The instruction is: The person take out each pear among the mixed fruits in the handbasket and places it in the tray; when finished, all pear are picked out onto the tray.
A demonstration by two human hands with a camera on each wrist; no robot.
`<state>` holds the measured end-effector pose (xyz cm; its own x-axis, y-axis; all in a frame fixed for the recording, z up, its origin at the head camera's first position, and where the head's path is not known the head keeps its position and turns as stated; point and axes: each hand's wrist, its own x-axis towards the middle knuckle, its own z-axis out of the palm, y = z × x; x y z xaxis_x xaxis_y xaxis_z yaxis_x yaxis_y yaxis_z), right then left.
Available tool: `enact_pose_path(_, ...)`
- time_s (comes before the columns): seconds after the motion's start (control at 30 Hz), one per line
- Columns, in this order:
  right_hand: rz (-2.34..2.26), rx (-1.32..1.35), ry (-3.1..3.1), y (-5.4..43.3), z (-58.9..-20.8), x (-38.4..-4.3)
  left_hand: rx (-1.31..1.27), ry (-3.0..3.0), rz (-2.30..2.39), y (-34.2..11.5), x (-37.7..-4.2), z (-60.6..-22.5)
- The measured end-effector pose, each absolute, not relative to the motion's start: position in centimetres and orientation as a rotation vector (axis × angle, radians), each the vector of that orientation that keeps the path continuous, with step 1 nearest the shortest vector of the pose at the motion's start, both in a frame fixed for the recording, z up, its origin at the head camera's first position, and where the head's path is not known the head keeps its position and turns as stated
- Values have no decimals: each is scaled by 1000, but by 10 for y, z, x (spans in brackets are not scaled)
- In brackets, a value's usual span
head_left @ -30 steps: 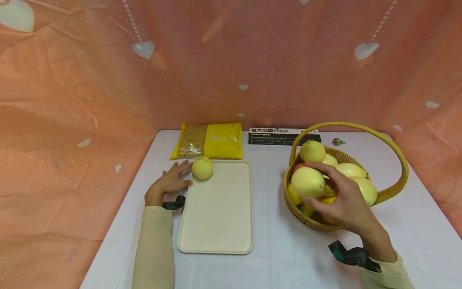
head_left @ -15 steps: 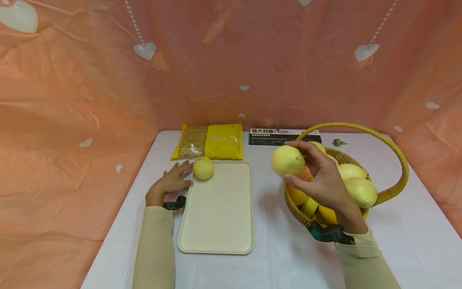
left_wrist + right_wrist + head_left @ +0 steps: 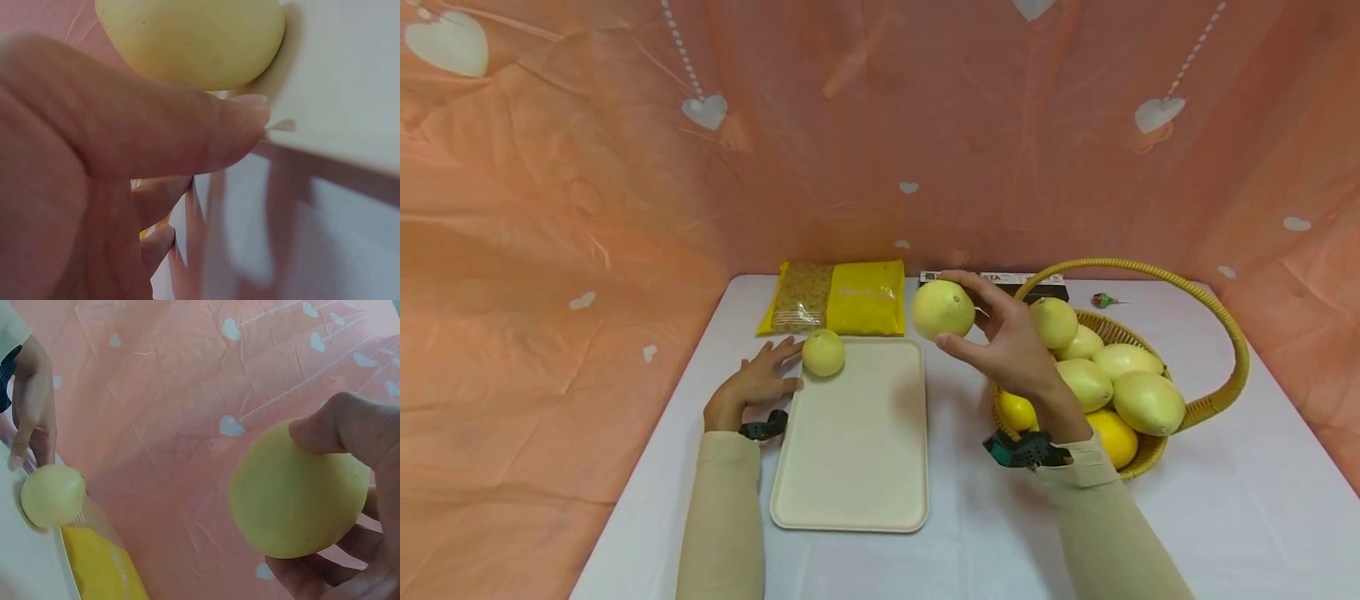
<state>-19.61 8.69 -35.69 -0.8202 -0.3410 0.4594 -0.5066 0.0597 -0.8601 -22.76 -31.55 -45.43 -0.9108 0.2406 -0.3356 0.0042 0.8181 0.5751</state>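
Note:
My right hand [image 3: 1017,343] grips a round pale yellow-green melon [image 3: 942,310] between thumb and fingers, up in the air over the far right part of a cream tray [image 3: 850,450]. The right wrist view shows the thumb pressing on top of this melon [image 3: 294,494]. A second pale melon [image 3: 823,353] sits at the tray's far left corner. Beside it my left hand [image 3: 758,382] lies along the tray's left edge, fingers extended. In the left wrist view the thumb [image 3: 206,128] is at the tray rim, close to the melon; whether they touch is unclear.
A wicker basket [image 3: 1217,398] with a tall handle stands at the right, holding several pale melons [image 3: 1126,362] and yellow fruits [image 3: 1116,437]. Along the back lie a yellow pasta bag [image 3: 865,297], a dark pasta box [image 3: 1056,288] partly hidden by my hand, and a small red-green item [image 3: 1102,300].
My right hand has lifted the melon out of the basket and carried it left and away from me, to the tray's far right side. The left hand and the tray's melon stay put.

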Motion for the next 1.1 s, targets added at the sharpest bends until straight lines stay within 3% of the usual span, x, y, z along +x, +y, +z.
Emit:
enact_pose_path(0.63, 1990, 800, -2319, 18, -403, -245, 216, 2623, 817, -315, -226, -456)
enact_pose_path(1.1, 1912, 658, -2530, -10, -455, -256, 221, 2640, 810, -314, -225, -454)
